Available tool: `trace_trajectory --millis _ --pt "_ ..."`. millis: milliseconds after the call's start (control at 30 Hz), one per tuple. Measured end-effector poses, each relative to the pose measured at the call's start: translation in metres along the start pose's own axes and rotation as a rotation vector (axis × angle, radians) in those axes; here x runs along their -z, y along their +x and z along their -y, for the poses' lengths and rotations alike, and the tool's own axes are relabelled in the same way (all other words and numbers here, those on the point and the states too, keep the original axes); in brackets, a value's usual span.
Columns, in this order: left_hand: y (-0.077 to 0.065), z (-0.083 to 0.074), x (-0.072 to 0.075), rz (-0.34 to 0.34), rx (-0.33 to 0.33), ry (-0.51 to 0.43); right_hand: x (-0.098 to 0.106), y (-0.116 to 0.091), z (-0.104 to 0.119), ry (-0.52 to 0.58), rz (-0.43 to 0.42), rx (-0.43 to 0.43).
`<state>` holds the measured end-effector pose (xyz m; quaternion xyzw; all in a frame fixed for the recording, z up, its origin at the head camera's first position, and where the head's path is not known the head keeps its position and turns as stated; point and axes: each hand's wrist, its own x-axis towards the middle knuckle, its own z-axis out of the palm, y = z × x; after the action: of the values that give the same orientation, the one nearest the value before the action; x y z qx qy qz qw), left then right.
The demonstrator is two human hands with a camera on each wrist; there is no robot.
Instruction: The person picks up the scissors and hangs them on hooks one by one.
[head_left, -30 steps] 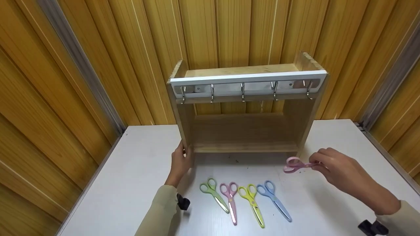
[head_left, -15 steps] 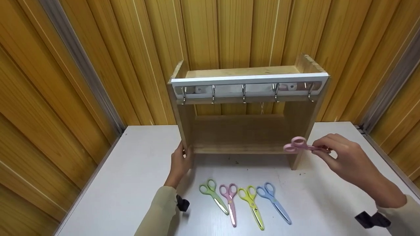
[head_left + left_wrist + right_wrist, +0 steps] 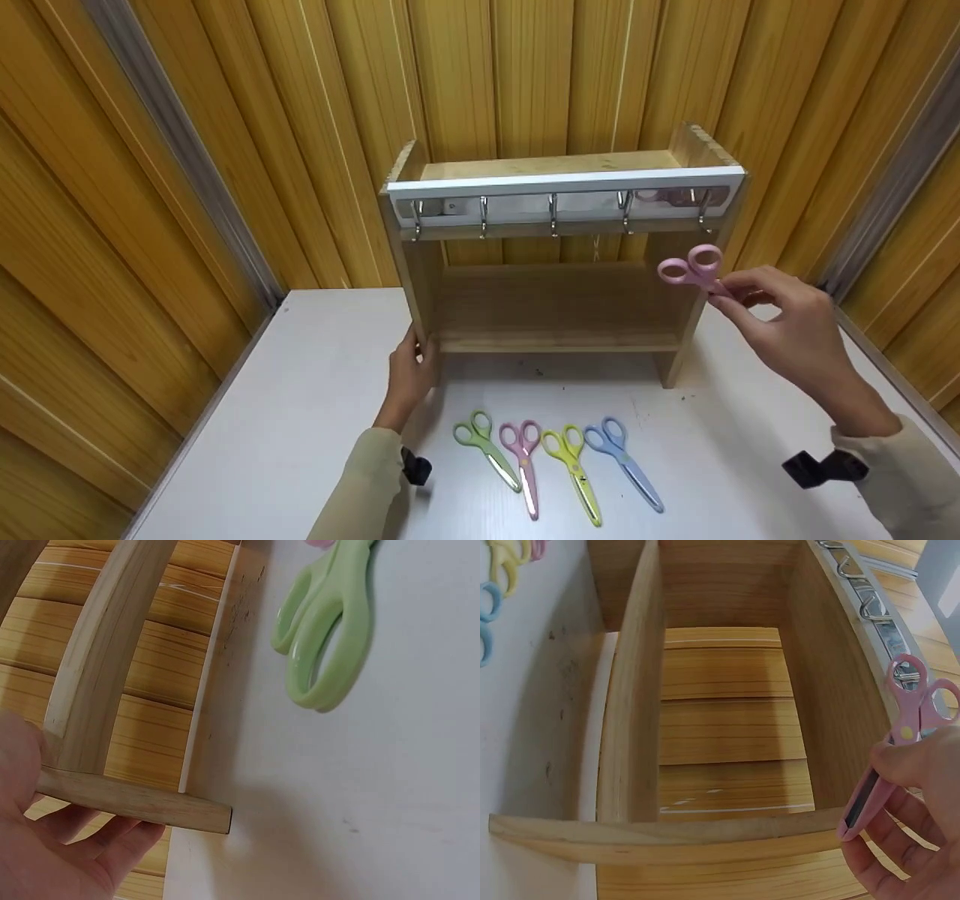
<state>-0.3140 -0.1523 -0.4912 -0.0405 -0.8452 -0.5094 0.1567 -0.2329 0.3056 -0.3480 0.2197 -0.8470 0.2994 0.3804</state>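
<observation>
My right hand (image 3: 787, 322) pinches pink scissors (image 3: 697, 270) by the blade end, loops pointing up and left. They are just below the rightmost hook (image 3: 704, 210) of the metal hook rail (image 3: 592, 202) on the wooden shelf (image 3: 559, 341). In the right wrist view the fingers lie along the blades and the thumb sits near the yellow pivot (image 3: 907, 733). My left hand (image 3: 410, 371) grips the shelf's left side panel (image 3: 142, 799) near its bottom, thumb on one face and fingers on the other.
On the white table (image 3: 322, 420) before the shelf lie green scissors (image 3: 487, 446), a second pair of pink scissors (image 3: 526, 461), yellow scissors (image 3: 576, 469) and blue scissors (image 3: 626, 461) in a row. Wood-patterned walls (image 3: 525, 75) stand behind and at both sides.
My right hand has lifted the pink scissors from low beside the shelf to just under the hook rail, turning the loops upward. The left hand has kept its grip on the shelf.
</observation>
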Motion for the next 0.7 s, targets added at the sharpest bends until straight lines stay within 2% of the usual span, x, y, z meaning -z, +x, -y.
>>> trace_trajectory --millis 200,433,700 --pt "0.000 0.001 0.001 -0.005 0.005 0.010 -0.006 0.007 -0.002 0.058 -0.015 -0.086" --pt "0.001 0.002 0.001 -0.012 0.004 0.010 -0.011 0.013 -0.004 0.094 0.007 -0.232" --pt "0.000 0.001 -0.001 -0.015 0.009 0.005 -0.014 0.014 -0.006 0.108 0.012 -0.276"
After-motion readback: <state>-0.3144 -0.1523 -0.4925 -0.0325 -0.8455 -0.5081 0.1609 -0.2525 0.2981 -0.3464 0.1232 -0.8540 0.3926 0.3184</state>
